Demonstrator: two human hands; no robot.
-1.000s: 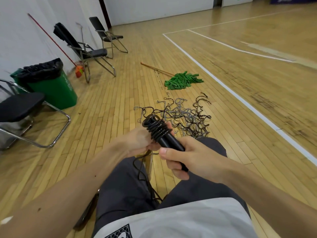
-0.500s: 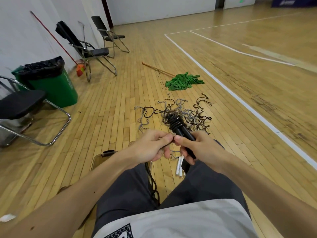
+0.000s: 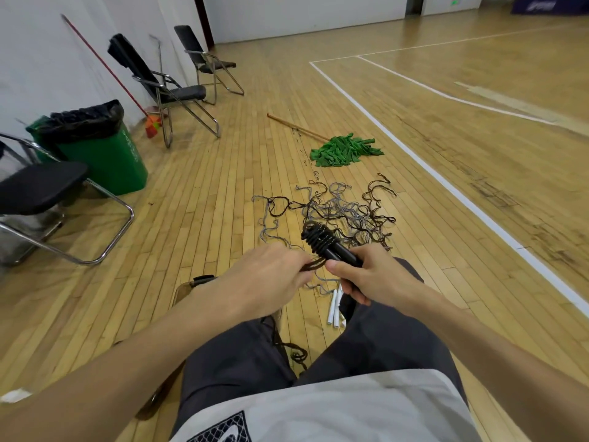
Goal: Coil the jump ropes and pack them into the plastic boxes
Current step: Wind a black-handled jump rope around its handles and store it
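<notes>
Black rope handles [image 3: 334, 250], cord [image 3: 317, 236] wound round their far end, above the lap [image 3: 236, 362]; long axis slants from near-right to far-left. The right hand [image 3: 373, 279] grasps the near end; the left hand [image 3: 271, 279], just beside, pinches the cord's loose run.

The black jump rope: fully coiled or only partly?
Partly: cord turns wrap the black handles, yet loose cord trails from the left hand.

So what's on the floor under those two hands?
Below the right hand lie white rope handles. A corner of a box shows beside the left hand; the arm and leg cover the rest, so its contents cannot be seen.
</notes>
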